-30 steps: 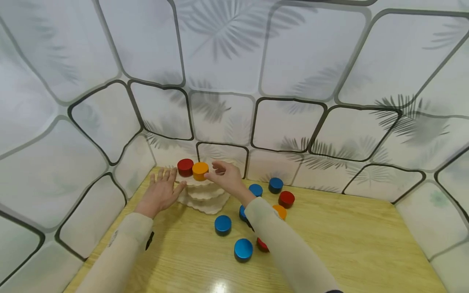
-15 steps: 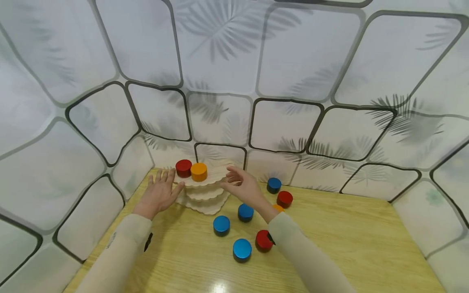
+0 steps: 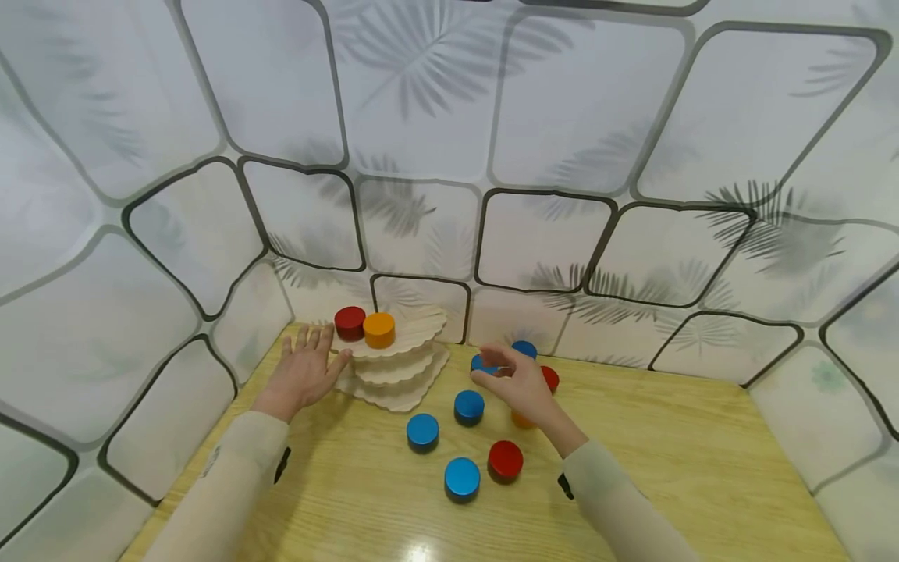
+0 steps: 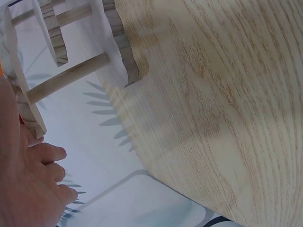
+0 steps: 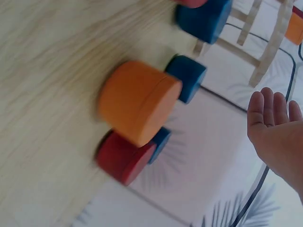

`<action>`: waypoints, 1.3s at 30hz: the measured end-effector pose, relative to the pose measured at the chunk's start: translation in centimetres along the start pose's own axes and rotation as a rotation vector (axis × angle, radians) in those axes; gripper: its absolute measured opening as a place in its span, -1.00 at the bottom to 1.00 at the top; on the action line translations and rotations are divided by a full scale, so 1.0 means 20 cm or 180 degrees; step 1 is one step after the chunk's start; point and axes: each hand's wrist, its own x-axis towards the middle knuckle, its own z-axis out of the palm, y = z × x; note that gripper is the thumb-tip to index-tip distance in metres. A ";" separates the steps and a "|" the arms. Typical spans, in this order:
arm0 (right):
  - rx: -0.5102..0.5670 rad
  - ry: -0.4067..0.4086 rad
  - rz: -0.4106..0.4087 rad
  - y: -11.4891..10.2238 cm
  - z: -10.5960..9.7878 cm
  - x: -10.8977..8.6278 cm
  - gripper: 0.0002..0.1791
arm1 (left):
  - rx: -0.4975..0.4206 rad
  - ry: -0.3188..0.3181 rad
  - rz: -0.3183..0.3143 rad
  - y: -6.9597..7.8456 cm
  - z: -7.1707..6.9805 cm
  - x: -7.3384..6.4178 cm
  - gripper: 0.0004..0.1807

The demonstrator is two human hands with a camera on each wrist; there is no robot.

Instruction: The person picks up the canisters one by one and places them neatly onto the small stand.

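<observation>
A three-tiered, scallop-edged wooden stand [image 3: 396,371] stands in the far left corner. On its top tier sit a red round tin [image 3: 350,323] and an orange round tin [image 3: 379,330], side by side. My left hand [image 3: 302,378] lies with fingers spread at the left edge of that tier. To the right of the stand, my right hand [image 3: 520,386] hovers empty over the loose tins, its fingers loosely bent and thumb apart. Partly behind it are an orange tin [image 5: 137,101], a red tin [image 5: 124,156] and a blue tin [image 5: 186,78].
Nearer on the wooden table [image 3: 667,468] stand a blue tin [image 3: 468,407], a second blue tin [image 3: 423,432], a third blue tin [image 3: 462,479] and a red tin [image 3: 506,460]. A patterned wall [image 3: 548,242] closes off the back and sides.
My right hand has left the orange tin on the top tier and moved right and nearer, over the loose tins. My left hand keeps its place at the stand.
</observation>
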 end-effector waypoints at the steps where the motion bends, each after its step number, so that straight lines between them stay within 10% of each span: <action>1: 0.0009 0.0003 0.0013 0.02 -0.01 -0.01 -0.41 | 0.0004 0.0000 -0.0001 0.00 0.00 0.00 -0.12; 39: -0.0165 0.0327 0.0306 0.38 -0.23 -0.23 -0.42 | 0.0016 -0.0020 0.0004 0.00 0.01 0.00 -0.09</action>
